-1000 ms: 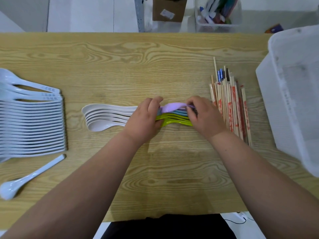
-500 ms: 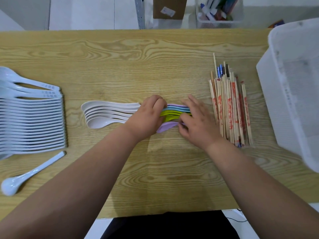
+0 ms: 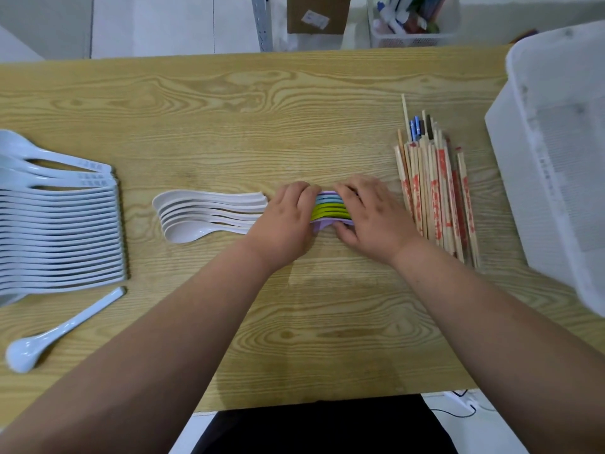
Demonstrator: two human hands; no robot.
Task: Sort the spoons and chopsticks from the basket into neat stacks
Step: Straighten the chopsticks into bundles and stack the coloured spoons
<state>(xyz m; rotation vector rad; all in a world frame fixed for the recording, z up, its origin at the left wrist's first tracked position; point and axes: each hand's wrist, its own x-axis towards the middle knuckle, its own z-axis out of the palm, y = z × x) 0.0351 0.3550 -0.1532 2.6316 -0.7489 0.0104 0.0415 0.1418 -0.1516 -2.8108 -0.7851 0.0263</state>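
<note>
A small stack of coloured spoons point(image 3: 329, 207), purple, blue and green, lies at the table's middle. My left hand point(image 3: 284, 222) grips its left end with curled fingers. My right hand point(image 3: 371, 217) grips its right end, fingers over the top and thumb under a purple spoon on the near side. Just left of them lies a stack of white spoons point(image 3: 209, 215). A long row of pale blue spoons point(image 3: 59, 231) fills the left edge, and one loose pale blue spoon point(image 3: 62, 329) lies in front of it. The chopsticks point(image 3: 435, 191) lie bundled to the right.
A large white plastic basket point(image 3: 553, 149) stands tilted at the right edge of the wooden table point(image 3: 229, 109). Beyond the far edge are a cardboard box point(image 3: 316, 13) and a mesh bin of pens point(image 3: 412, 24).
My right hand carried the purple spoon from the top of the coloured stack to its near side. Both hands now close in on the stack from its two ends.
</note>
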